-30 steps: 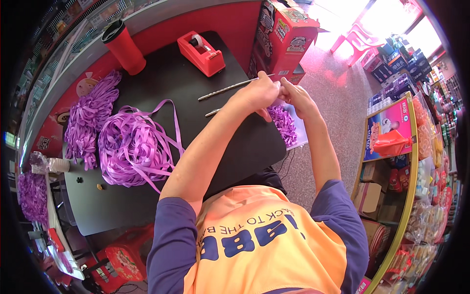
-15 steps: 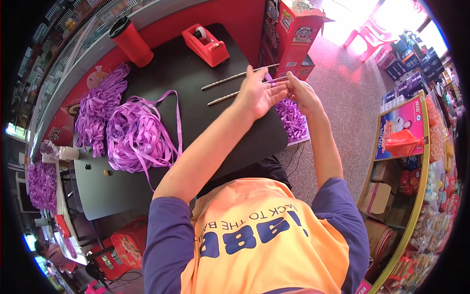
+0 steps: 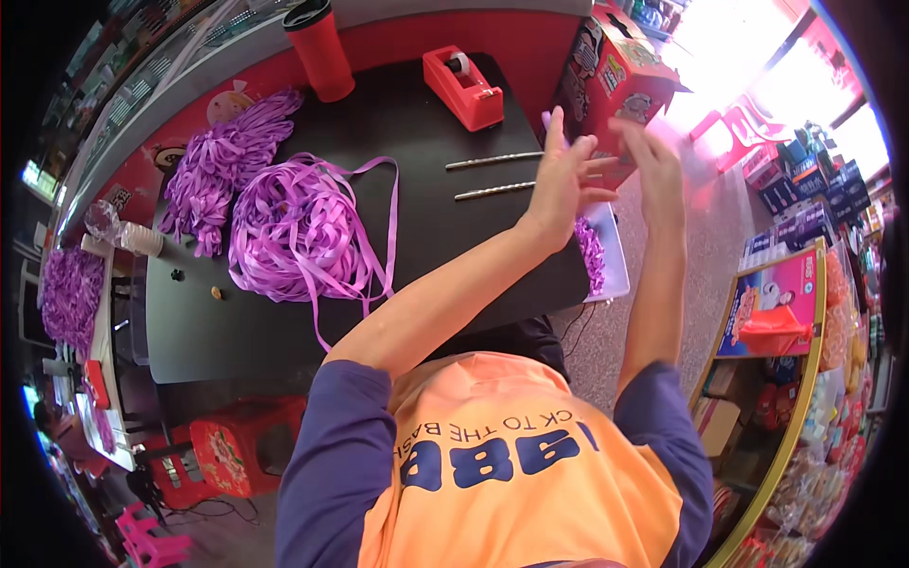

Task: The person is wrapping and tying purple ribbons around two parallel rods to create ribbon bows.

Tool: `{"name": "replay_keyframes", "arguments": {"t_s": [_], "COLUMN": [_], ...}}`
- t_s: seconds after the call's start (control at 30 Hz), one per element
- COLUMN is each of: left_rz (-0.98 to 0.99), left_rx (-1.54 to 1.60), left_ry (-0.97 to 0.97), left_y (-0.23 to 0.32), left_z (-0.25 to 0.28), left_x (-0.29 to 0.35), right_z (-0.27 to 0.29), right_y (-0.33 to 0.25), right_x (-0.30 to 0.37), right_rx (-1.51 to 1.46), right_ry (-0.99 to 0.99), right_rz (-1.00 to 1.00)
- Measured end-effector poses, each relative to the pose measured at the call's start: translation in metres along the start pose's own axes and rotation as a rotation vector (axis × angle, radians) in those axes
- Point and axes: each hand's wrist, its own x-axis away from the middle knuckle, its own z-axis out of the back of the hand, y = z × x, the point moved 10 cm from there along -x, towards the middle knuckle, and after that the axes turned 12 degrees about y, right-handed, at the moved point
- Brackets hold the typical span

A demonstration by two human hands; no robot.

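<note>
On the black table [image 3: 436, 227], the heap of purple ribbon [image 3: 298, 232] is piled loosely; its trailing loop could be snagged and dragged if the left forearm were swept back. Beside the table's right edge, the white bin [image 3: 617, 256] is filled with purple pieces, which could be spilled if the rim were bumped. The left hand [image 3: 561, 185] is held with several fingers spread; the right hand [image 3: 653, 170] is blurred, and any pinch cannot be told. The spiral metal rods [image 3: 492, 190] could be knocked askew. A purple strip [image 3: 546, 120] might be dropped if loosely pinched; its grip cannot be told.
</note>
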Motion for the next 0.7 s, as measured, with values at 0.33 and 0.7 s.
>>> {"name": "replay_keyframes", "arguments": {"t_s": [0.33,0.7], "left_rz": [-0.437,-0.554], "left_rx": [-0.156,-1.284], "left_ry": [0.108,0.016], "left_y": [0.083,0.049], "left_z": [0.038,0.036], "left_x": [-0.026,-0.051], "right_z": [0.015,0.023], "right_y": [0.038,0.189], "right_x": [-0.009,0.021], "right_rx": [-0.141,-0.41], "right_ry": [0.087,0.331], "right_rz": [-0.099,-0.277]}}
